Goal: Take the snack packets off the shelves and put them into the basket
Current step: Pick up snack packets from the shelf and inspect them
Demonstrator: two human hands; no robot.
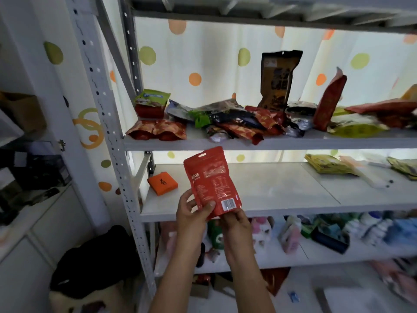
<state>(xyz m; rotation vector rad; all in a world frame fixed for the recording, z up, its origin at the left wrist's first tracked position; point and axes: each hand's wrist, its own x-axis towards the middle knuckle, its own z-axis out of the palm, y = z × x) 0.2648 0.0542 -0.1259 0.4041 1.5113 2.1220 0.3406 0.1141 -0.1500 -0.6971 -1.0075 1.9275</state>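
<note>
1. Head view, looking forward and down at a grey metal shelving unit [117,141] with pale boards, set before a white curtain with green and orange dots.
2. Both hands hold one red snack packet [212,181] upright in the air, in front of the edge of the middle shelf [270,188]. It is a flat, glossy stand-up pouch with a hang hole at the top and a white barcode near the bottom.
3. The left hand [191,213] grips the packet's lower left corner, thumb across the front and fingers curled behind. The right hand [234,222] pinches the bottom edge from below.
4. Step in hand, as a judgement: one packet is off the shelf and must now go to the basket. No basket shows here; it may lie below or outside the view, so the next move probably calls for turning or lowering the packet to find it.
5. The upper shelf [248,143] carries a loose pile of packets [237,123]: crinkled foil and plastic in red, green, silver and dark blue, mostly lying flat. A tall brown pouch [277,80] and a slim red pouch [329,102] stand on end.
6. The middle shelf holds a small orange box [162,182] at left and flat yellow packets [327,164] at right.
7. The lowest shelf is blurred; its contents look like bottles and bags.
</note>
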